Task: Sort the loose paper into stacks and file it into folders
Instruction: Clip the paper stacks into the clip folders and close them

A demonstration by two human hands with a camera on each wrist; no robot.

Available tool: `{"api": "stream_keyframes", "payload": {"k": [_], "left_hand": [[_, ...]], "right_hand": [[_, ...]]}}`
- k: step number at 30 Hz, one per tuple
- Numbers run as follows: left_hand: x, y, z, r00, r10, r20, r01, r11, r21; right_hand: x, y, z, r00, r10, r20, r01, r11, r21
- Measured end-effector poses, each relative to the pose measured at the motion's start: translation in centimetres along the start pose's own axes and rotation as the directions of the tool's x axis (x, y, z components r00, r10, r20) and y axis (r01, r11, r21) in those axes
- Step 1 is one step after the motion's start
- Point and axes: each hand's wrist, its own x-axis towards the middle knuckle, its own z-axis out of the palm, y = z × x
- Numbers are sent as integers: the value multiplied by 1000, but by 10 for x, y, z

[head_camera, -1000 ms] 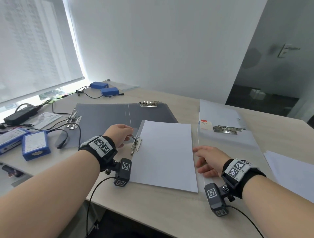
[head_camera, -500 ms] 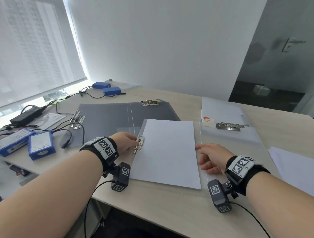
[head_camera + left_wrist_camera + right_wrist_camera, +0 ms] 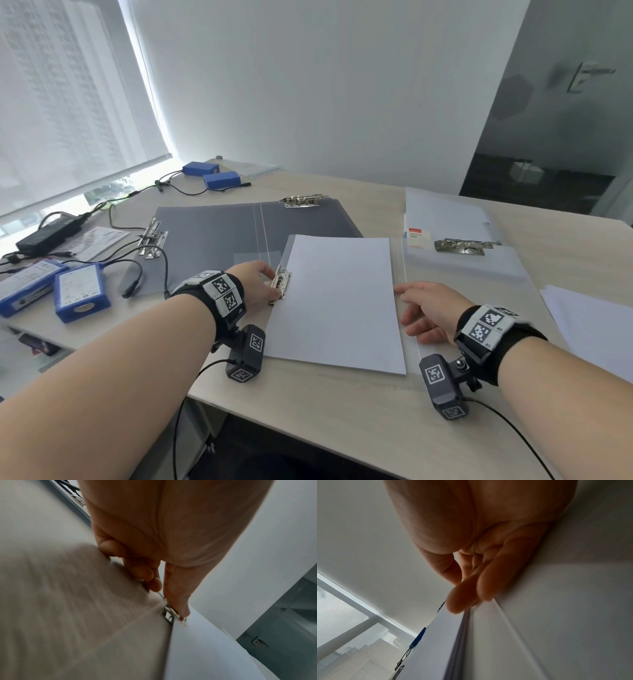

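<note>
Centre of the head view, a stack of white paper (image 3: 337,301) is lying in an open translucent folder (image 3: 462,270) on the tabletop (image 3: 342,411). The left hand (image 3: 255,282) is working the metal clip (image 3: 281,286) at the stack's left edge: in the left wrist view the thumb is pressing down on the clip (image 3: 173,614) while the other fingers (image 3: 145,573) are curling beside it on the tabletop, so the hand is pinching or pressing the clamp rather than lying slack. The right hand (image 3: 428,308) is resting at the stack's right edge, fingers (image 3: 471,595) loosely bent and steadying the sheets, gripping nothing.

The likely step is clamping the sheets into the folder. The risk, as I judge it, is the clip snapping shut on a skewed stack (the right hand is only lightly bracing it), leaving sheets crooked or uncaught. A thumb pinched under the spring lever is also possible. A grey folder (image 3: 239,233) is lying open toward the upper left, and more loose paper (image 3: 596,329) is waiting at the right edge of the frame.
</note>
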Motion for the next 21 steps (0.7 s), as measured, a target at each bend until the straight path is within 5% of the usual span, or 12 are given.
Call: {"api": "stream_keyframes", "payload": {"k": [16,21], "left_hand": [[3,-13,1,999,52,13,-50,989,-136],[-12,0,3,992,-2,-129,-43,939,-342]], "right_hand": [[0,4,-3,1000,-16,3,16,999,39],[-11,6,-6,999,-41,-7,42,993,111]]}}
